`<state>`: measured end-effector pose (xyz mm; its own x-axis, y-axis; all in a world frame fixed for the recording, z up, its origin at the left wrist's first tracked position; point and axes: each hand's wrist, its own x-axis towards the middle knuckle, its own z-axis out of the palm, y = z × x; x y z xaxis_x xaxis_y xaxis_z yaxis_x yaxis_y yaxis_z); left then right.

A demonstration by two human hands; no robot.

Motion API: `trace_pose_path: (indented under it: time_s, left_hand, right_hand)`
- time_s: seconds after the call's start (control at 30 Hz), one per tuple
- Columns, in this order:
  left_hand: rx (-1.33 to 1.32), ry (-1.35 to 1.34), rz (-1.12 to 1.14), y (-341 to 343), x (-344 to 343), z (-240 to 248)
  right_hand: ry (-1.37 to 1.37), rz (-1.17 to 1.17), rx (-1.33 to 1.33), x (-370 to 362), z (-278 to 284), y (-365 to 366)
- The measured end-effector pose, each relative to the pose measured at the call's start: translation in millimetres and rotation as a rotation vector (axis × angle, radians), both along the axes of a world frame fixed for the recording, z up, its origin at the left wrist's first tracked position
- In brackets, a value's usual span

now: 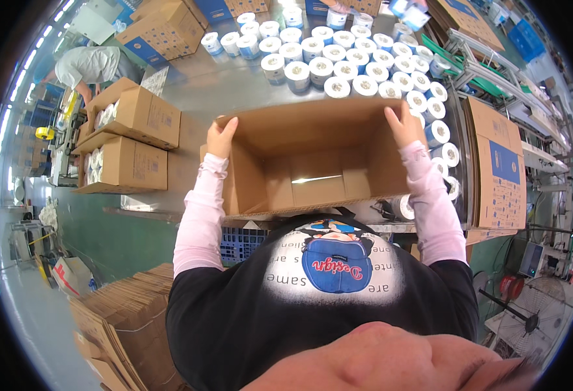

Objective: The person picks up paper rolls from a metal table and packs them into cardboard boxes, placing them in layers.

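In front of my body an open cardboard box is tilted so that I look down into it. Nothing lies inside; a thin bright gap shows between its bottom flaps. My left hand grips the far left corner, thumb over the rim. At the far right corner my right hand pinches the wall the same way. Just beyond the box and along its right side stand many white rolls with blue and white labels, upright on the metal table.
Two open boxes holding white rolls stand at the left, where a co-worker bends over. Flattened cartons are stacked at the lower left. More cardboard stands at the right, near a floor fan and a metal-framed conveyor.
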<state>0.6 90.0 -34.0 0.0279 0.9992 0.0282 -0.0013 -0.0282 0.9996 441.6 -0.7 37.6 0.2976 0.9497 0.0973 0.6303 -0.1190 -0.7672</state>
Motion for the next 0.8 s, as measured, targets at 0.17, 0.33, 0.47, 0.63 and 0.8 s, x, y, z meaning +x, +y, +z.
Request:
trace_pose_path:
  time_s: [0.17,0.33,0.47,0.63,0.8]
  left_hand:
    - [-0.375,0.711,-0.087,46,28,9]
    - [-0.859,1.218,-0.468,75,56,7]
    - [-0.372,1.966,-1.161,93,74,-111]
    - [0.27,1.499,-0.828,112,229,-101]
    - [-0.087,1.381,-0.442,191,336,-114]
  right_hand:
    - [-0.144,-0.119,-0.309,26,-54,36]
    - [-0.721,0.209,0.318,-16,-38,17]
    - [-0.71,0.547,-0.264,-30,-68,20]
    - [-0.457,0.482,-0.186,-17,-51,16]
    - [0.138,0.076,0.226,61,-59,47]
